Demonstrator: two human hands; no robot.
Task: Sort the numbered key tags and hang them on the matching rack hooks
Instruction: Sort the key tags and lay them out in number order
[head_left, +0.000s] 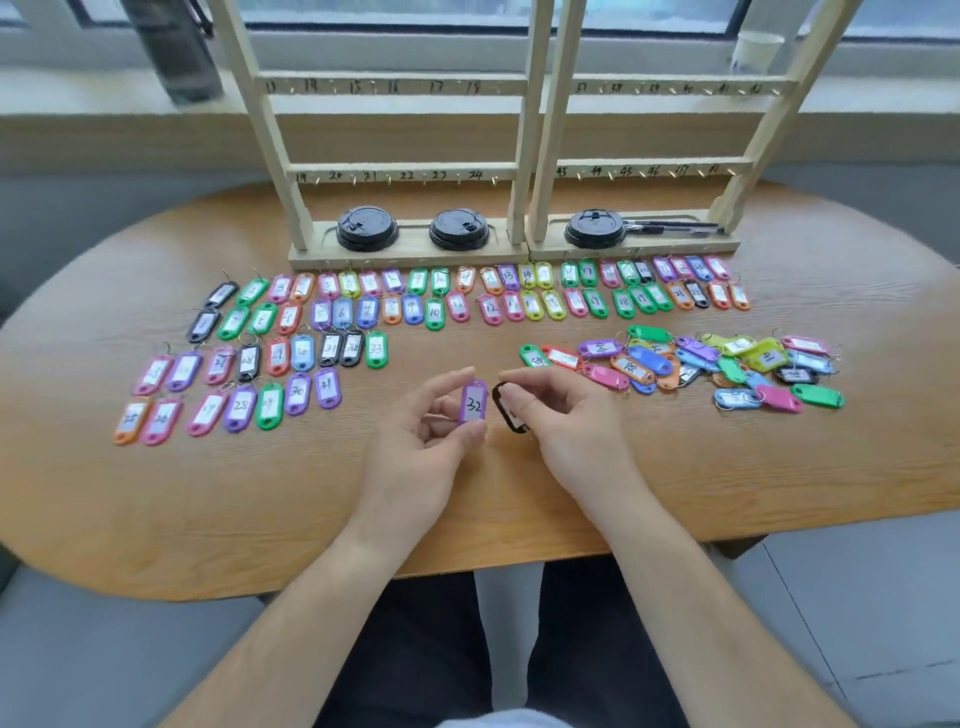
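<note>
My left hand (431, 421) pinches a purple key tag (474, 402) marked 32, held upright above the table. Beside it my right hand (550, 410) pinches a black key tag (506, 410); its number is hidden by my fingers. Sorted tags lie in two long rows (467, 293) below the racks and in shorter rows (249, 374) at the left. An unsorted heap of tags (717, 364) lies at the right. Two wooden racks (410, 171) (649, 166) with numbered hooks stand at the back; no tags hang on the rungs in view.
Three black cup lids (366, 228) (458, 228) (596, 228) and black pens (670, 226) sit in the rack bases. A dark bottle (176, 47) and a white cup (756, 49) stand on the windowsill. The wooden table (260, 493) has a rounded near edge.
</note>
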